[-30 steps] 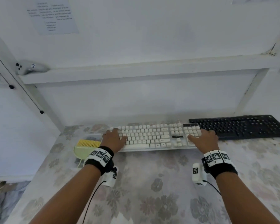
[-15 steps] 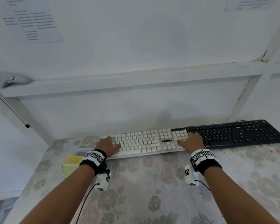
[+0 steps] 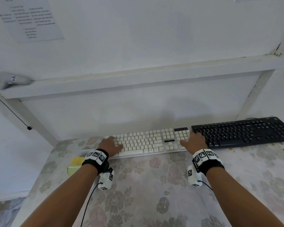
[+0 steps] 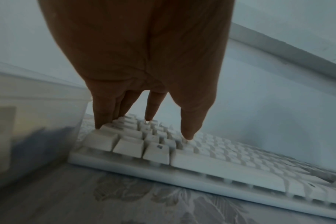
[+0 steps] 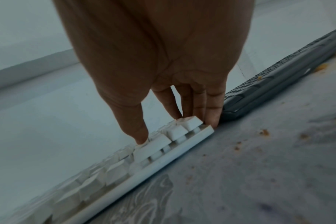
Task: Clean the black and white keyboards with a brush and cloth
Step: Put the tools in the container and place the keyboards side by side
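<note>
Now both hands sit on the white keyboard near the worktop's back edge: left hand and right hand rest straight-fingered at its ends, clasping nothing. Black keyboard touches its right end. To reposition well, push evenly (brush waits by the left edge; crumbs nearby).

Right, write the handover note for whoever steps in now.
Left hand: fingers straight, resting on the left end of the white keyboard.
Right hand: the same at its right end, little finger at the edge.
Black keyboard lies to the right, crumbs on the tablecloth by it.
Brush lies untouched to the left; no cloth in view.
Done: nothing visible. Left: clean both keyboards.
</note>
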